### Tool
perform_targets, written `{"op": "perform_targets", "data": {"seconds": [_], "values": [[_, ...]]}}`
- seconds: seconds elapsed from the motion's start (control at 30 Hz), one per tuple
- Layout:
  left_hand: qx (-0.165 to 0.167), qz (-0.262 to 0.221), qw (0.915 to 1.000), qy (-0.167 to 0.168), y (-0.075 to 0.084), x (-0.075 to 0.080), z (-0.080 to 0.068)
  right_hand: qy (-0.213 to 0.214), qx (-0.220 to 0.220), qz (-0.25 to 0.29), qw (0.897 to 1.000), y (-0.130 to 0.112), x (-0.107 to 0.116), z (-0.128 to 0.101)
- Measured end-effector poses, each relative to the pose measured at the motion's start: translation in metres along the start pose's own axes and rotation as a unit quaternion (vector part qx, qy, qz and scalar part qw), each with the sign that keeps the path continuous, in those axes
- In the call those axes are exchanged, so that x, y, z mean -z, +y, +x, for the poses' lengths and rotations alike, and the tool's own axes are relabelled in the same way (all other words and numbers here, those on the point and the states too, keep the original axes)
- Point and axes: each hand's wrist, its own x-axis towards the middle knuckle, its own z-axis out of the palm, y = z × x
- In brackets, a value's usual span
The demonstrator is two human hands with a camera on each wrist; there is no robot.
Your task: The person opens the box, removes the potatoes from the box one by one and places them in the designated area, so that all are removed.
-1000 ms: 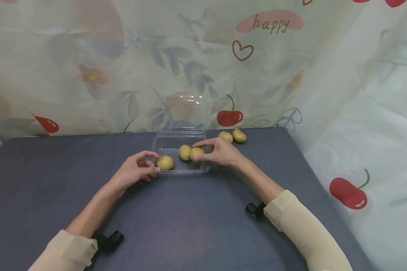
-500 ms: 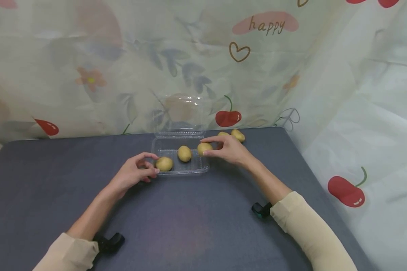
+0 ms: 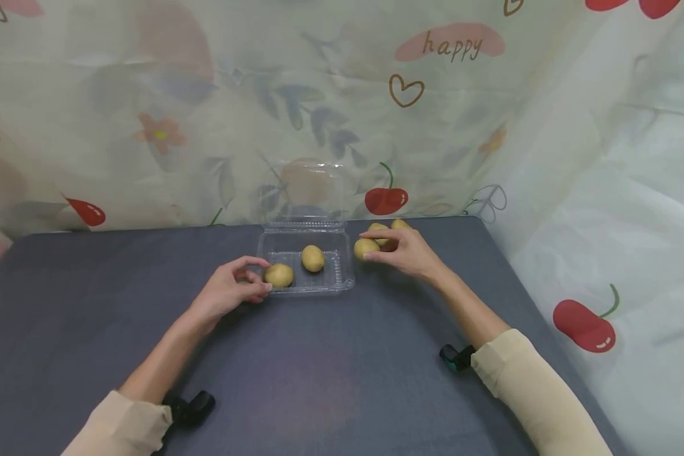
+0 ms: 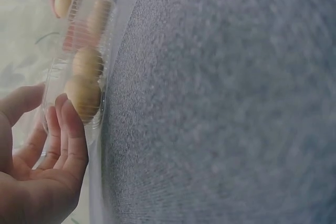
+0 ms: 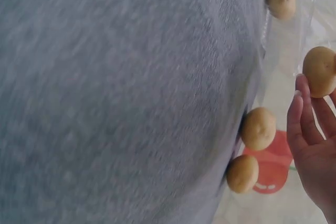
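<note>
the right hand pinches a potato just right of the clear container, near two loose potatoes, while the left hand, farther from it, holds the container's left end

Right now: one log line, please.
left hand: curled at clear container; right hand: pinches potato; container: open, two potatoes inside; table: two loose potatoes

Carries the held potato in the right hand from over the clear container, mid-frame, to beyond its right rim. Opens a wide gap from the inner potato, overlapped one second ago. Now covers part of the rear potato, right of center, fully exposed one second ago. Shifts the right sleeve toward the lower right of the frame.
</note>
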Motion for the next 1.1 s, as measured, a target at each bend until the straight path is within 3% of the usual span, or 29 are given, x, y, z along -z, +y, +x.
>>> {"op": "perform_targets", "data": {"seconds": [0.2, 0.57, 1.1], "values": [[-0.001, 0.005, 1.0, 0.0, 0.002, -0.002, -0.001, 0.017, -0.01, 0.011, 1.0, 0.01, 0.009, -0.009], [0.003, 0.003, 1.0, 0.006, 0.001, -0.005, 0.001, 0.043, -0.028, -0.016, 0.999, 0.024, 0.025, -0.017], [0.009, -0.001, 0.9999, 0.012, -0.001, -0.003, -0.002, 0.028, -0.048, -0.051, 0.997, 0.036, 0.017, -0.021]]}}
